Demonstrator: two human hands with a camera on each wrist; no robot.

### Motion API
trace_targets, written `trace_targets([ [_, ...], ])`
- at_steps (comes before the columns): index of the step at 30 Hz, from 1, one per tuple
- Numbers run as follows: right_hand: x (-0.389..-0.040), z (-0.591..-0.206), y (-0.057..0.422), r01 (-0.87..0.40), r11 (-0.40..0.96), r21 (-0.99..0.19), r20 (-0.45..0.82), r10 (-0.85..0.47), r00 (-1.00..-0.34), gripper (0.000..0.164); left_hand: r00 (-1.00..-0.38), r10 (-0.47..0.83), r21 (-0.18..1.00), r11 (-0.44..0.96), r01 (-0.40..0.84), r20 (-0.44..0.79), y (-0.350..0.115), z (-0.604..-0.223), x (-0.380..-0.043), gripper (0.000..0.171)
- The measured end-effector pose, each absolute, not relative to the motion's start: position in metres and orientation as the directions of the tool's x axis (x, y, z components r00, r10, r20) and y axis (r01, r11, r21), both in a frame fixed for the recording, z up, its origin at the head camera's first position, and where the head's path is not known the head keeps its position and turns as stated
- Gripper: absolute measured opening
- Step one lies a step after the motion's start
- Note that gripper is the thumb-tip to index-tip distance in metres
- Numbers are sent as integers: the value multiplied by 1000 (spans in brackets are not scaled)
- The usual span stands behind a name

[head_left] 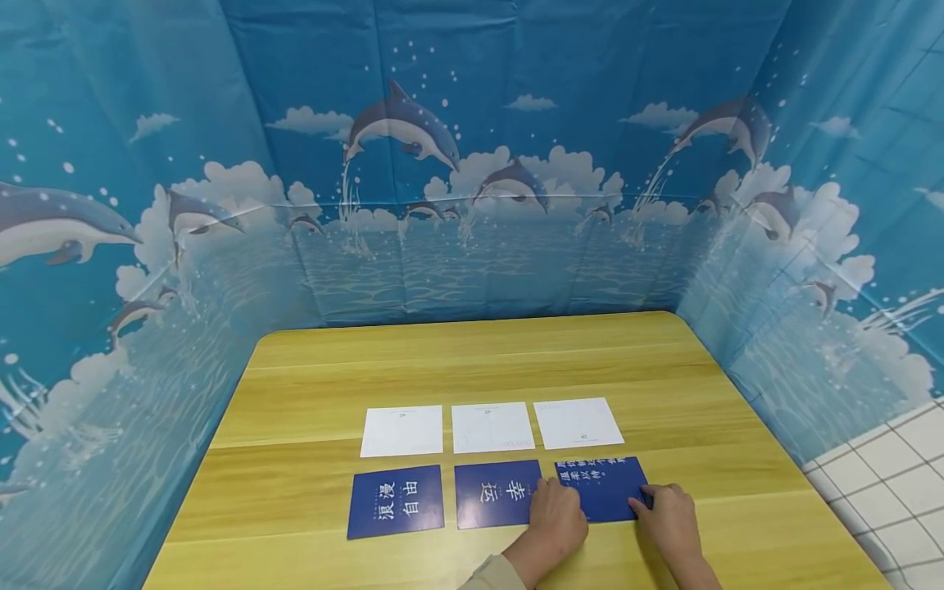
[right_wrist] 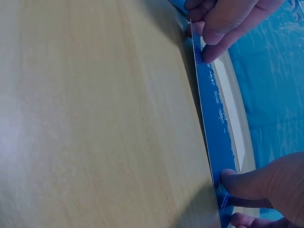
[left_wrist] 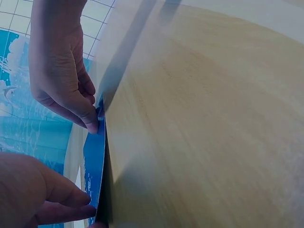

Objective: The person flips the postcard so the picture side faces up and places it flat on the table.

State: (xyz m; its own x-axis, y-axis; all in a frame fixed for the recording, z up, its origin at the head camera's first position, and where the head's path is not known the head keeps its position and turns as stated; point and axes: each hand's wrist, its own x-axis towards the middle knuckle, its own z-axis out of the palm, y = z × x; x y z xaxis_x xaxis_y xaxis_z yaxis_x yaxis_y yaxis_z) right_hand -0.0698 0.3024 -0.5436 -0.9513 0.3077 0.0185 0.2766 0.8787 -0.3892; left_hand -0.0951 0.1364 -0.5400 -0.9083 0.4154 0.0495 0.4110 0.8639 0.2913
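A dark blue card printed with white characters (head_left: 608, 498) is at the right end of the near row of cards. My left hand (head_left: 558, 518) pinches its left end between thumb and fingers. At the opposite end, my right hand (head_left: 671, 520) grips the card with the thumb on its top face. Both wrist views show a dark shadow under the card's near edge, which stands slightly off the wood. To the left lies another blue card (head_left: 494, 494), its right side partly covered by my left hand. A third blue card (head_left: 396, 501) is farther left.
Three white cards form a row behind the blue ones: a left one (head_left: 401, 431), a middle one (head_left: 492, 427) and a right one (head_left: 578, 423). All lie on a yellow wood-grain table (head_left: 295, 393). A dolphin-print curtain (head_left: 472, 270) surrounds its back and sides.
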Motion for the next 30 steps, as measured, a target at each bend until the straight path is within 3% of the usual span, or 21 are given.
trace_targets([
  [18,-67,-545,303,260,869,-421,41,305,-952,36,-913,406,253,879,405,53,137,-542,-93,25],
  [24,-66,-543,304,258,864,-433,35,302,-953,37,-904,419,313,850,425,87,133,-546,-93,24],
  [30,-66,-543,303,233,842,-486,80,308,-948,39,-880,424,474,743,472,212,122,-555,-94,13],
])
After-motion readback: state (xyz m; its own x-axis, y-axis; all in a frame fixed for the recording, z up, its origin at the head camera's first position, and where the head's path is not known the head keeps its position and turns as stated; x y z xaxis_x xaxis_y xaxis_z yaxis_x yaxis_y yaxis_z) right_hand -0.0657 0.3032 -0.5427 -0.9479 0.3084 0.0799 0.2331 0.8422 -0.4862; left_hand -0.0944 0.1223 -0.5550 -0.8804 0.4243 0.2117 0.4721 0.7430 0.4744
